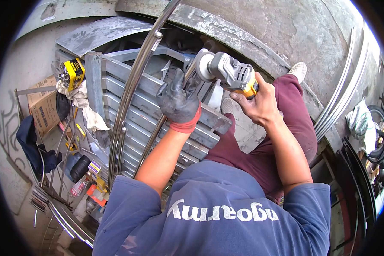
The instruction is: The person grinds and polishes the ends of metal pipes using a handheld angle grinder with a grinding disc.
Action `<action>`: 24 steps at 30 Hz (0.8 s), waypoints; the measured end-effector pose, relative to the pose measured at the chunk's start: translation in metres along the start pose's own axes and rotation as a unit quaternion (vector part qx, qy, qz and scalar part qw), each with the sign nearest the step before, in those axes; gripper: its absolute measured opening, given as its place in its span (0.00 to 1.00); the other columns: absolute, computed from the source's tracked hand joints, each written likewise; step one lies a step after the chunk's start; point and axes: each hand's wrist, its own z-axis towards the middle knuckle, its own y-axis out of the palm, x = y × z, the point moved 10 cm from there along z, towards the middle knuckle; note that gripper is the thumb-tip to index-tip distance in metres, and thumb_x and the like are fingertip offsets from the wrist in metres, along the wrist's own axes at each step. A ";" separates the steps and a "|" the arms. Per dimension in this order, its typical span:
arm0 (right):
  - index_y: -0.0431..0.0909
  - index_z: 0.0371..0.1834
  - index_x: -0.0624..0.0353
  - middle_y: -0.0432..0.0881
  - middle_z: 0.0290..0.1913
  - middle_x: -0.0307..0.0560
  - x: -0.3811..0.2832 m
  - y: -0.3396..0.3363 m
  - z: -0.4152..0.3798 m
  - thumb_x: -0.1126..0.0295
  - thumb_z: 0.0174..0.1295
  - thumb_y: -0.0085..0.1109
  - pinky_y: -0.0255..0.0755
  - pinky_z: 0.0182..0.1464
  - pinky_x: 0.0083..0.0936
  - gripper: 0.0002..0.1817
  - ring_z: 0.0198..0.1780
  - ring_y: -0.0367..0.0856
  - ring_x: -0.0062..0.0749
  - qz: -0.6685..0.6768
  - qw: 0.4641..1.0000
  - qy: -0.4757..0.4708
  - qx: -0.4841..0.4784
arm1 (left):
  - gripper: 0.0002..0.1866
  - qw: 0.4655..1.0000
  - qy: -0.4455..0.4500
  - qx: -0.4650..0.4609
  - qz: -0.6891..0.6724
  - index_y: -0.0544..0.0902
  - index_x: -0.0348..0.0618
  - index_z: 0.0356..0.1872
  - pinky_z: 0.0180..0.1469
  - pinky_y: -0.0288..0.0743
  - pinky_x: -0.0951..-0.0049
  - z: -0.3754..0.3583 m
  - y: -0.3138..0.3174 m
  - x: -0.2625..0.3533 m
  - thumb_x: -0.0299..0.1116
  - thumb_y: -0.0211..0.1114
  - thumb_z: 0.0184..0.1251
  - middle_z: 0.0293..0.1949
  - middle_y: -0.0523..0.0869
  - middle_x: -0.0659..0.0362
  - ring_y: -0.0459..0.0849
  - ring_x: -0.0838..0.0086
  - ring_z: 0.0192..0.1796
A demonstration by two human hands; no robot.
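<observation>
A navy shirt (pixel 217 187) is showing beside the steel tube (pixel 150 144), left hand (pixel 179 100) grasping it, apparently for steadiness, right hand (pixel 260 102) clasping the grinder (pixel 232 70) near its far end.

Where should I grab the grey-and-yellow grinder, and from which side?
I'd hold the grey-and-yellow grinder by its yellow-and-black rear, from the right, as the bare right hand does. The round white disc sits at the opposite end, near the black-gloved left hand, so gripping there looks risky.
</observation>
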 end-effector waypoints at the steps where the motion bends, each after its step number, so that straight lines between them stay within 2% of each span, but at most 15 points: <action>1: 0.82 0.52 0.63 0.92 0.40 0.60 0.000 0.001 -0.001 0.53 0.57 0.89 0.85 0.46 0.42 0.32 0.44 0.95 0.60 0.006 1.000 0.001 -0.006 | 0.28 1.000 0.009 0.000 0.008 0.84 0.43 0.69 0.49 0.81 0.55 0.001 0.000 0.002 0.31 0.81 0.68 0.34 0.87 0.58 0.89 0.59 0.35; 10: 0.81 0.51 0.63 0.92 0.40 0.60 -0.001 0.008 -0.002 0.54 0.57 0.89 0.86 0.47 0.41 0.31 0.44 0.95 0.57 0.016 1.000 -0.015 -0.021 | 0.29 1.000 -0.006 -0.021 0.000 0.83 0.43 0.69 0.47 0.80 0.54 0.003 0.001 0.000 0.31 0.81 0.67 0.32 0.85 0.58 0.86 0.59 0.32; 14: 0.81 0.51 0.63 0.92 0.40 0.59 -0.001 0.006 0.000 0.54 0.58 0.89 0.85 0.47 0.41 0.30 0.44 0.95 0.56 0.008 1.000 -0.018 -0.022 | 0.27 0.999 -0.006 -0.009 -0.048 0.83 0.43 0.69 0.46 0.80 0.54 -0.003 0.005 -0.008 0.32 0.80 0.70 0.32 0.86 0.57 0.86 0.59 0.31; 17: 0.81 0.50 0.64 0.92 0.40 0.59 0.002 0.000 0.003 0.54 0.58 0.89 0.86 0.46 0.40 0.31 0.44 0.96 0.55 -0.010 1.000 -0.001 -0.003 | 0.27 1.000 -0.001 0.004 -0.020 0.83 0.43 0.68 0.44 0.80 0.55 -0.002 0.003 -0.004 0.32 0.80 0.70 0.32 0.86 0.57 0.85 0.58 0.31; 24: 0.81 0.51 0.64 0.92 0.39 0.59 -0.003 0.003 0.003 0.54 0.59 0.89 0.85 0.45 0.42 0.31 0.43 0.95 0.58 0.006 1.000 -0.021 -0.016 | 0.29 1.000 0.008 -0.001 -0.017 0.83 0.43 0.69 0.43 0.80 0.55 0.001 0.002 -0.002 0.31 0.81 0.68 0.32 0.86 0.57 0.86 0.58 0.31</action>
